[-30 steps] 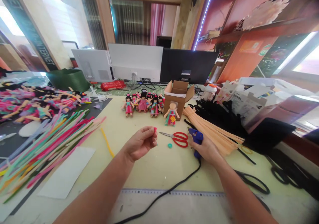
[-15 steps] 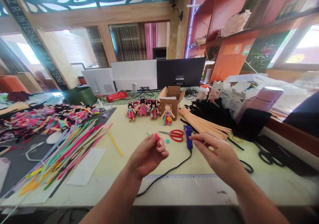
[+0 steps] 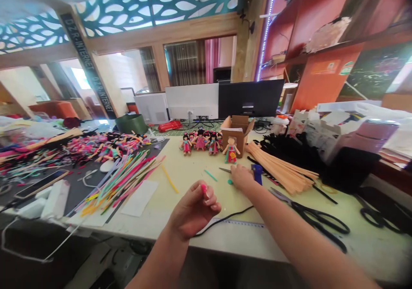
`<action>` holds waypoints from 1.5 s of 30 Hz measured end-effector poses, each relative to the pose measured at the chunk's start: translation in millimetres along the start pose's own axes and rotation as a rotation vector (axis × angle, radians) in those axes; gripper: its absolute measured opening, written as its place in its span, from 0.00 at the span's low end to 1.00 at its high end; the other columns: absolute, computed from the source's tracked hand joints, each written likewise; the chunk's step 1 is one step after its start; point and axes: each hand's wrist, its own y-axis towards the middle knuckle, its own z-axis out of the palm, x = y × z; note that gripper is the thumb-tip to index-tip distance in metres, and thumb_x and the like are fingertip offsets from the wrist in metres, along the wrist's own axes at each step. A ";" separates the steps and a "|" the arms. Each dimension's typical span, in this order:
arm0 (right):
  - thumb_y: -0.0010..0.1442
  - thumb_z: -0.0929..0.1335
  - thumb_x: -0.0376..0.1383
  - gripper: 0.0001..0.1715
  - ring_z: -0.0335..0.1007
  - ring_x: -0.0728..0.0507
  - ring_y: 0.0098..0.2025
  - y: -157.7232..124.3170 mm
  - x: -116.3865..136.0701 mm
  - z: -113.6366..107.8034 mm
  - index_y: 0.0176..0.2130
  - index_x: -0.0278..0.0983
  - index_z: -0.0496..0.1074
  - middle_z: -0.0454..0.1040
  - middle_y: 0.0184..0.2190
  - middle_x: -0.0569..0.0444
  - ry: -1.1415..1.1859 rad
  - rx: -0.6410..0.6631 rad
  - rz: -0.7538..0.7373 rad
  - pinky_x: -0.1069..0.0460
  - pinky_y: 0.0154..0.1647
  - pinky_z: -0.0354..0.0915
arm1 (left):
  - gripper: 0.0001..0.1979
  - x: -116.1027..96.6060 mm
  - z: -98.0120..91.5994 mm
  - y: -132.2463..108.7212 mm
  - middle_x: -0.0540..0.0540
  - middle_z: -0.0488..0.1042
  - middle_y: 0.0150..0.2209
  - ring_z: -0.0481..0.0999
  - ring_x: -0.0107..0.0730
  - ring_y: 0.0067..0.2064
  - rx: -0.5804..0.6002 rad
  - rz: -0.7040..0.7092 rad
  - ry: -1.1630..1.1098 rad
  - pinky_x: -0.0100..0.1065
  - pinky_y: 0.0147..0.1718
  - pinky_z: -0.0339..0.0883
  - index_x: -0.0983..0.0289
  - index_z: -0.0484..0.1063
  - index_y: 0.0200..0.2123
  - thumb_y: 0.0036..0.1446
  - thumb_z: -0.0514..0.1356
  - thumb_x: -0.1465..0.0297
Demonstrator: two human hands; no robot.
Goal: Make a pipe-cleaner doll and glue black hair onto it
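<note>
An office-like craft workshop is indicated: beyond the right hand (image 3: pixel 242 178), computer monitors (image 3: pixel 192 101) are lined up behind small dolls (image 3: pixel 200 140); left of the left hand (image 3: pixel 196 212), coloured pipe cleaners (image 3: pixel 127 176) are heaped.

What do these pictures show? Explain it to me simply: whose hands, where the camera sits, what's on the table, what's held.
There is no machine here, just a person's two bare hands. One camera, worn on the head, looks forward and down, so the forearms enter from below. The left hand pinches a small pink piece. The right hand is over the scissors, covering their handles; whether it grips them is hidden. Beside it lies a blue glue gun. Farther back, small dolls stand near a cardboard box. Coloured fuzzy stems lie to the left, peach strips to the right.
</note>
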 end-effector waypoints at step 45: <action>0.66 0.58 0.43 0.23 0.66 0.52 0.25 -187.4 39.7 -60.6 0.59 0.48 0.59 0.69 0.42 0.53 1.591 0.437 -0.331 0.56 0.22 0.62 | 0.10 -6.7 -26.8 -4.4 0.47 0.65 0.29 0.63 0.21 0.28 -0.092 0.149 0.203 0.27 0.29 0.59 0.65 0.67 0.28 0.50 0.67 0.71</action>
